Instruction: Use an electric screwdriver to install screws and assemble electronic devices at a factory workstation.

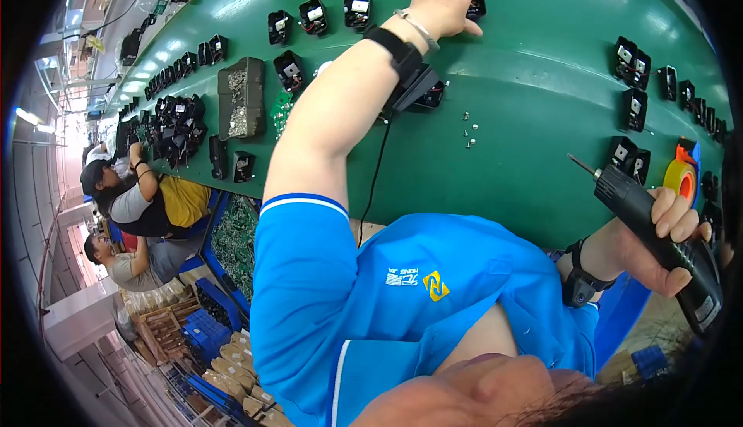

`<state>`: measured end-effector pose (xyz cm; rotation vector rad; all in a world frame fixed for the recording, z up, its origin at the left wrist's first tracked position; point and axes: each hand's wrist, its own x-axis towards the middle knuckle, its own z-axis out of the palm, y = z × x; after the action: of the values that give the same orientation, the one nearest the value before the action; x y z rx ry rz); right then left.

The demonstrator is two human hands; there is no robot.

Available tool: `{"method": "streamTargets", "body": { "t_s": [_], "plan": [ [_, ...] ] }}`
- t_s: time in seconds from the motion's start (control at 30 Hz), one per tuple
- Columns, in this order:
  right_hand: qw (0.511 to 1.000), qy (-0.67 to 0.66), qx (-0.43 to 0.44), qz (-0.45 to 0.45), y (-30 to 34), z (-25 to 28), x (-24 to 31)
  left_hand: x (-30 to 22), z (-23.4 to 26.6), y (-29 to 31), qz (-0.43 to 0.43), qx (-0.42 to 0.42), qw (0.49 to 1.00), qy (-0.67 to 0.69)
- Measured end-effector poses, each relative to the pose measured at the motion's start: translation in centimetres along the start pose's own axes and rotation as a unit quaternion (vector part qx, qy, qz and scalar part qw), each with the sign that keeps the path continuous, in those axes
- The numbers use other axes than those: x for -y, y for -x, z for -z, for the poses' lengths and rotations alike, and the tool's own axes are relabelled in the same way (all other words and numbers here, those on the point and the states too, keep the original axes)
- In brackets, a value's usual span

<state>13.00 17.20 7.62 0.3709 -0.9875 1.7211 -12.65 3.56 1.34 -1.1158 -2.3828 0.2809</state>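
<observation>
My left hand [447, 1] reaches to the far side of the bench, fingers spread and thumb apart. It lies over and beside a small black housing [478, 1], which it partly hides; I cannot tell whether they touch. In my right hand [672, 233] is a black electric screwdriver [631, 201], its bit pointing up and left over the bench. Another black housing [429, 98] sits under my left wrist, partly covered by the wrist strap device. A few small screws [470, 129] lie on the green surface to its right.
Several black housings with parts inside [357, 10] stand along the far left, others [633, 63] at the right. A grey tray of screws [241, 98] and a heap of housings [176, 125] are left. Yellow tape [679, 179] stands right. A black cable [375, 171] crosses the bench [534, 171]. Co-workers [143, 195] sit left.
</observation>
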Motion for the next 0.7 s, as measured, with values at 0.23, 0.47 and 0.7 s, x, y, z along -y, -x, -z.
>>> {"method": "streamTargets", "body": {
  "t_s": [0.23,0.47,0.7],
  "plan": [
    [0.999,-0.019,-0.002,-0.047,1.1,0.6,-1.2,3.4,5.4,10.2,0.007,0.039,0.976,0.215],
    [0.994,-0.044,0.015,-0.1,1.4,-1.2,-2.7,-0.9,4.0,13.0,0.151,0.043,0.965,0.209],
    [0.995,-0.03,-0.019,-0.089,2.0,-0.4,-1.9,-0.3,3.2,12.8,0.116,-0.019,0.948,0.296]
  ]
}}
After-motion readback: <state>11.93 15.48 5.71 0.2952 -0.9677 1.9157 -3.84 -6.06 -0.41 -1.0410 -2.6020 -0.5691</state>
